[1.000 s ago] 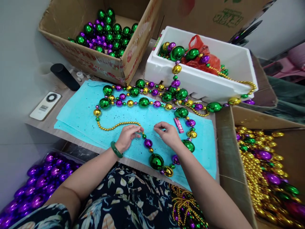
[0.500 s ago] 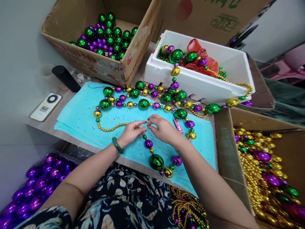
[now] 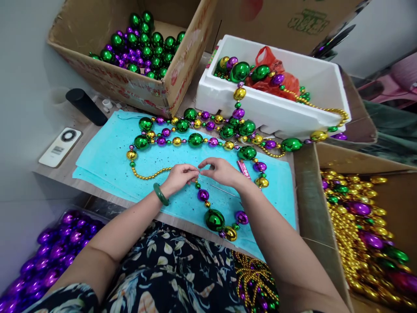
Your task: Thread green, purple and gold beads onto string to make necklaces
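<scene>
In the head view, your left hand is over the turquoise cloth on the counter. Its grip is closed: the fingertips pinch the bead string where the row of small gold beads ends. Your right hand is just beside it, fingertips almost touching those of the left. Its thumb and forefinger are pinched together, but what they hold is too small to tell. A thin needle lies on the cloth just below the right hand.

From the left fingers the string goes left to a gold bead, then across the cloth in rows of green, purple and gold beads. Another part runs down from your fingers to a large green bead near the counter edge.

Behind the cloth stands a cardboard box with green and purple balls, and to its right a white foam box with a red bag inside. At right an open carton holds finished gold strands. At left a white remote lies on the counter, and a bin of purple balls is below.
</scene>
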Tool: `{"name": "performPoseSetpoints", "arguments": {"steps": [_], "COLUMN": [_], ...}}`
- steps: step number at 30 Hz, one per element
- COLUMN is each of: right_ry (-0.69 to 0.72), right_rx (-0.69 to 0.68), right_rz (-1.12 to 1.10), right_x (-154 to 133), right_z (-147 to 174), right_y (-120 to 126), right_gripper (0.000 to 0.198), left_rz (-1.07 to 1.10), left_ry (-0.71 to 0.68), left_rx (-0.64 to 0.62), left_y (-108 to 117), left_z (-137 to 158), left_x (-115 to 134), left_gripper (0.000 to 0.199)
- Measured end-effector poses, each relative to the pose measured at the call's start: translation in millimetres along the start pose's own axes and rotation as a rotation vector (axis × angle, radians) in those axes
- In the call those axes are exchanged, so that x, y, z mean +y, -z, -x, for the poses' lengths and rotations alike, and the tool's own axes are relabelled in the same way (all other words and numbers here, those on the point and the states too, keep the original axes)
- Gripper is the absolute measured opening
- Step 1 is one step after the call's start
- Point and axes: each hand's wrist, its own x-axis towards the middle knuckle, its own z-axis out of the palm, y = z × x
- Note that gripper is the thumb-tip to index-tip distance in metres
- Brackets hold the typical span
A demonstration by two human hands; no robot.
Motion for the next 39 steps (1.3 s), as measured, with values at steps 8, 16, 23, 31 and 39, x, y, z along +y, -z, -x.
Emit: {"name": "performPoseSetpoints", "arguments": {"steps": [8, 16, 23, 31, 39], "right_ry": [-0.009, -0.116, -0.269, -0.254, -0.25], "right_rx": [0.075, 0.122, -0.185, -0.262, -0.003], "right_rz": [-0.042, -0.451, -0.776, -0.72, -0.392], "right_x": [5.5, 18.8, 29.2, 29.0, 34.6], "right_z": [24.5, 18.0, 0.1, -3.6, 8.8], "right_y": [-27.3, -30.8, -31.5, -33.7, -23.7], "right_gripper": [0.009, 0.004, 0.021, 0.023, 0.014], "left_rz": [-0.022, -0.153, -0.333, -0.54, -0.669], "left_ry": [0.044, -0.043, -0.339, -0.48, -0.533], "left_rx": [0.031, 0.054, 0.081, 0.113, 0.133], "left_y": [0.7, 2.3, 2.0, -1.6, 6.9], "left_z": [0.2, -0.7, 0.9, 2.1, 13.9], "left_x": [-2.2, -7.4, -15.2, -20.9, -20.8], "left_gripper": [0.009, 0.011, 0.017, 0.02, 0.014]}}
